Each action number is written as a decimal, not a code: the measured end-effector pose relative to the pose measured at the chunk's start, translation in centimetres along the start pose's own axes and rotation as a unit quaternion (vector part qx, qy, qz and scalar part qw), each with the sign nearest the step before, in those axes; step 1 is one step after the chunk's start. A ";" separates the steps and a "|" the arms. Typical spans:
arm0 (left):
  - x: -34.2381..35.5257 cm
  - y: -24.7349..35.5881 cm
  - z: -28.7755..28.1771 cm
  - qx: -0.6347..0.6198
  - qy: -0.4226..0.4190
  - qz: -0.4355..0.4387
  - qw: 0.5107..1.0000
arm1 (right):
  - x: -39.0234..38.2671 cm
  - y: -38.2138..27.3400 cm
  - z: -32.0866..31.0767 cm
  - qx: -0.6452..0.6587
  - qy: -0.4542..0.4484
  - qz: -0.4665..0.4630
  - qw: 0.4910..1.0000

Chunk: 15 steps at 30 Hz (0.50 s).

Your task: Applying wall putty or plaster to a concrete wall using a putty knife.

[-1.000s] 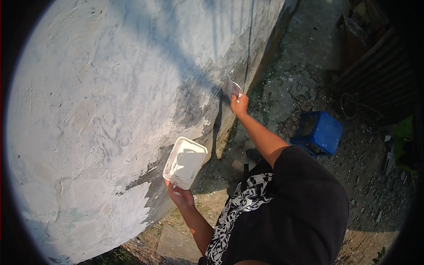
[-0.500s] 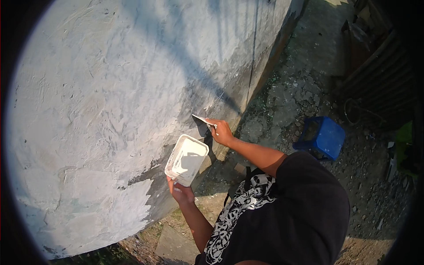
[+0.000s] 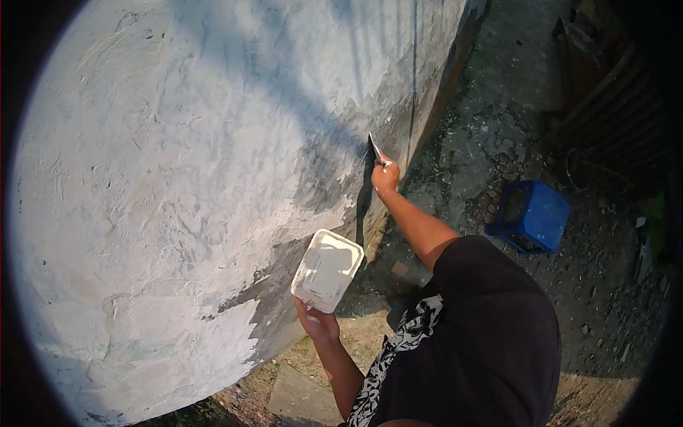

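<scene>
My left hand (image 3: 318, 322) grips the lower end of a white rectangular plastic tub (image 3: 329, 267), tilted so that the pale paste inside and on its walls shows. Farther out, my right hand (image 3: 385, 175) is closed round a putty knife (image 3: 375, 146), its blade at the wall surface. White smears mark the fingers of both hands. The wall (image 3: 178, 178) carries rough whitish filler over most of its face. Grey bare patches show beside the knife and along the wall's lower part. Much of the knife's handle is hidden in my fist.
A blue plastic stool (image 3: 542, 217) stands on the rubble-strewn ground to the right. Corrugated sheeting (image 3: 605, 107) rises at the far right. A flat slab (image 3: 302, 395) lies near the wall's foot, and a small brown piece (image 3: 400, 269) lies by my torso.
My right hand has moved the putty knife farther up and to the right along the wall. The tub in my left hand has shifted slightly right and down in the view.
</scene>
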<state>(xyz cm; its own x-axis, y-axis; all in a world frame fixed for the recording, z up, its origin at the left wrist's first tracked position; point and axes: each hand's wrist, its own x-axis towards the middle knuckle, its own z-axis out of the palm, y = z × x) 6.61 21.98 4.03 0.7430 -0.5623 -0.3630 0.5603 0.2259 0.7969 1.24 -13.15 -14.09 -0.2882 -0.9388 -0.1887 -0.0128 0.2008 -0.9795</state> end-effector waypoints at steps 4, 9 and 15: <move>0.3 -0.2 0.4 0.010 -0.007 -0.008 1.000 | -7.6 1.8 -1.3 -0.014 -0.125 -0.173 0.977; 1.4 -0.5 0.4 -0.004 0.013 -0.026 1.000 | -8.3 1.8 -4.5 -0.032 -0.283 -0.122 0.951; 2.7 -1.9 2.2 -0.008 -0.011 -0.035 0.999 | 1.6 2.7 -3.7 -0.040 -0.069 0.016 0.997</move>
<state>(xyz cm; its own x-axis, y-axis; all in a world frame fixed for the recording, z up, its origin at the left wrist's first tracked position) 6.75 18.33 2.61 0.6934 -0.5947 -0.4069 0.6164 0.1971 0.7624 -2.84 -13.07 -16.74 -0.1554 -0.9598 -0.2339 -0.0839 0.2488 -0.9649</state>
